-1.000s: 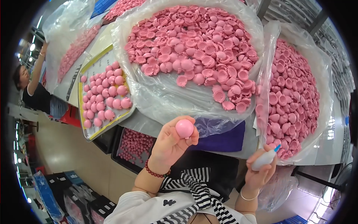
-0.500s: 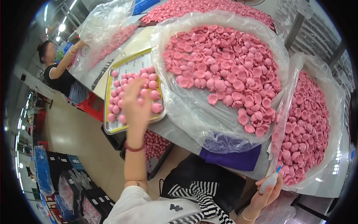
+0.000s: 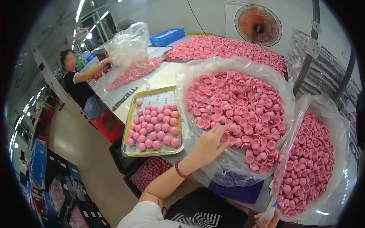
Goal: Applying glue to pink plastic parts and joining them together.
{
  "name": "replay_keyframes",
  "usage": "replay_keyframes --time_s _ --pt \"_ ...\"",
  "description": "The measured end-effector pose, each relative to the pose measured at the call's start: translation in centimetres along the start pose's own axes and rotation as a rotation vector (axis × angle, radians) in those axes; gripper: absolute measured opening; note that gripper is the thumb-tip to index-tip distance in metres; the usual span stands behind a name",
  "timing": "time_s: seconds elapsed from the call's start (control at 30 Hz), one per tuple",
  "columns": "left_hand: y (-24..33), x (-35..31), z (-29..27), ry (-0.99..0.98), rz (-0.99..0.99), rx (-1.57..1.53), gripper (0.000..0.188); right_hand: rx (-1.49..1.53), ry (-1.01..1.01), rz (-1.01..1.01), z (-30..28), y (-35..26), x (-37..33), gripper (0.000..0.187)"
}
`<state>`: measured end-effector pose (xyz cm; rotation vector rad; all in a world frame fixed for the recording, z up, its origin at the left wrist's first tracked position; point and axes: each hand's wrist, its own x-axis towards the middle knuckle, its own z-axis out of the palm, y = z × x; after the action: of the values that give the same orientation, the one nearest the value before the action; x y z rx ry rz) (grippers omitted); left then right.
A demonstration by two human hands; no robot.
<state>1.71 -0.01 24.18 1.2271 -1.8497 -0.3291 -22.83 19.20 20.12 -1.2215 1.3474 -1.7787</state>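
My left hand (image 3: 211, 142) reaches into the near edge of a clear plastic bag (image 3: 197, 76) heaped with pink cup-shaped shells (image 3: 243, 106); its fingertips pinch at one shell. A yellow-rimmed metal tray (image 3: 129, 129) to the left carries rows of assembled pink balls (image 3: 154, 127). My right hand (image 3: 268, 218) shows only at the bottom edge, closed around a small white bottle with a blue tip (image 3: 270, 210). A second bag of pink shells (image 3: 308, 163) lies at the right.
Another person (image 3: 78, 81) sits at the far left of the table beside a bag of pink parts (image 3: 129, 70). A large pile of pink shells (image 3: 228, 47) and a fan (image 3: 258, 24) are at the back. Black crates with pink balls (image 3: 150, 171) sit under the table.
My left hand held a pink ball, carried it to the tray, then moved right into the bag of shells. The view has tilted upward. My right hand stayed low.
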Motion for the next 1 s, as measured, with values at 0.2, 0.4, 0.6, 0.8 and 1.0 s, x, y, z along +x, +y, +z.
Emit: replay_keyframes --time_s 0.2,0.4,0.6,0.8,1.0 --pt "6.5 -3.8 0.1 -0.550 -0.158 -0.973 0.026 0.319 0.026 0.119 1.5 -0.1 1.2 0.060" --pt "8.0 -9.2 4.3 -0.604 -0.547 -1.398 0.017 0.346 -0.194 0.030 4.0 -0.2 2.2 0.039" --pt "9.9 -11.6 5.9 -0.414 -0.430 -1.286 0.026 0.369 -0.175 0.018 2.9 -0.3 -0.3 0.032" --pt "8.4 -11.7 6.2 -0.469 -0.524 -1.344 0.034 0.338 -0.068 0.006 1.0 -0.2 0.7 0.037" --pt "9.2 -10.7 5.8 -0.481 -0.452 -1.551 0.045 -0.039 0.084 -0.235 0.4 -2.7 4.0 0.056"
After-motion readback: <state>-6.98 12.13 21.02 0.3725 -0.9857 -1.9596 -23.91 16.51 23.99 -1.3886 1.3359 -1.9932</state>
